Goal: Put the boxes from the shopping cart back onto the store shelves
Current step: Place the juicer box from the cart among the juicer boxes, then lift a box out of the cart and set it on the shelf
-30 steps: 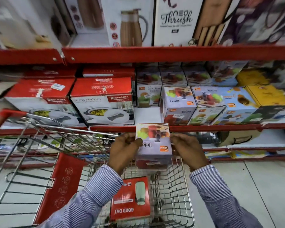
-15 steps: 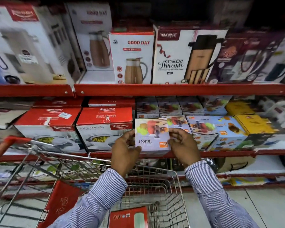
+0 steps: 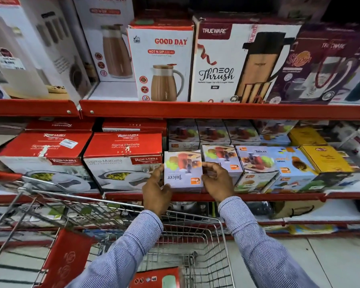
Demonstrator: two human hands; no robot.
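A small white Juicer box (image 3: 183,170), printed upside down, sits at the front of the middle red shelf (image 3: 258,196), in the gap between a red-and-white Rishabh box (image 3: 123,161) and other Juicer boxes (image 3: 256,161). My left hand (image 3: 156,191) grips its left side and bottom. My right hand (image 3: 216,180) holds its right edge. Below my arms is the wire shopping cart (image 3: 197,242), with a red Good Day box (image 3: 157,277) lying inside it.
The upper shelf (image 3: 216,110) carries tall Good Day (image 3: 160,59) and Trueware jug boxes (image 3: 237,59). Yellow boxes (image 3: 324,156) stand to the right on the middle shelf. The cart's red handle (image 3: 2,176) is at the left. Tiled floor (image 3: 330,260) lies at lower right.
Both hands have lifted the Juicer box out of the cart and up and forward into the gap on the middle shelf. The view has tilted upward.
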